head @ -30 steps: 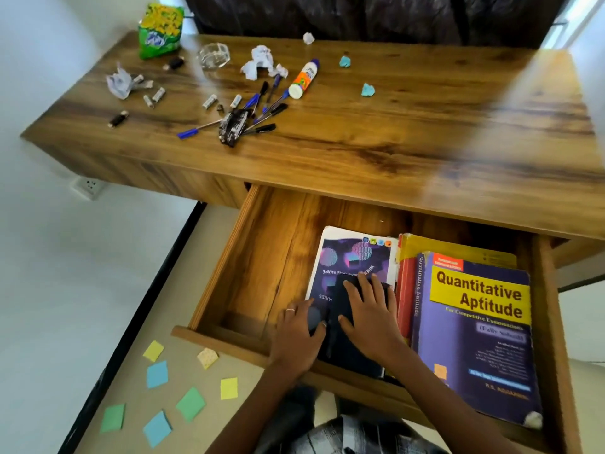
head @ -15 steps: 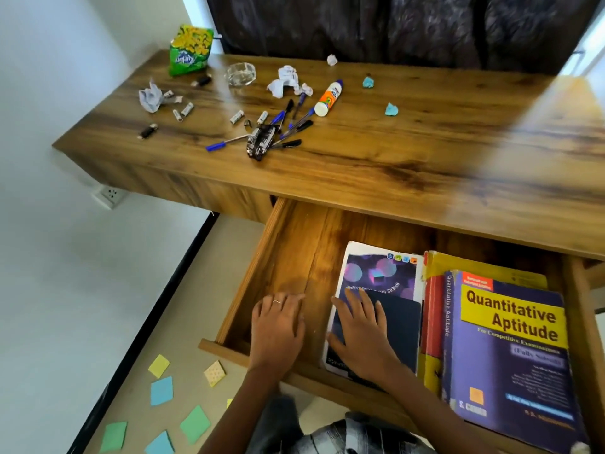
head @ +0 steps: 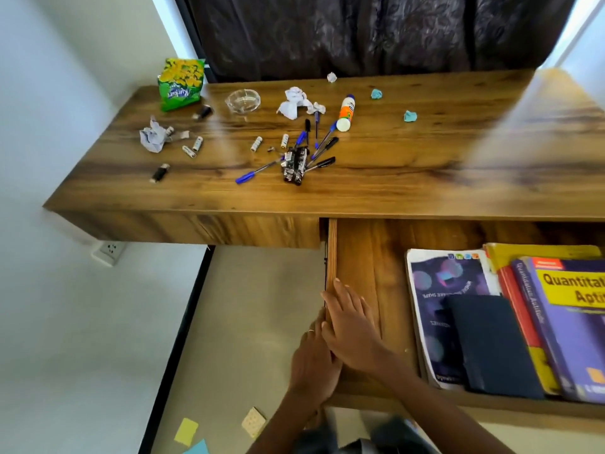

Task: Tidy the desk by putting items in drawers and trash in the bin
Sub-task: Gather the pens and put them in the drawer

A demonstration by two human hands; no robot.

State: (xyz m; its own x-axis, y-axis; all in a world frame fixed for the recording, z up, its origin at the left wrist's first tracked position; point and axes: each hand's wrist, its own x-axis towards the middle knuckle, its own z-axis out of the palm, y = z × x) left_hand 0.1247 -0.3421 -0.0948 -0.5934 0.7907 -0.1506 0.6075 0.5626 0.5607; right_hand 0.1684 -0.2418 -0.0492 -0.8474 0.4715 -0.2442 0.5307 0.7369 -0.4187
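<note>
hands: left hand point(head: 312, 362) and right hand point(head: 352, 326), fingers straight, holding nothing, lie against the left wall of the open wooden drawer point(head: 332, 253), lower centre | target: scattered blue and black pens point(head: 314, 149) lie on the brown wooden desk point(head: 425, 172), up-frame of both hands, long axes fanning out | nearer: neither hand clearly
</note>
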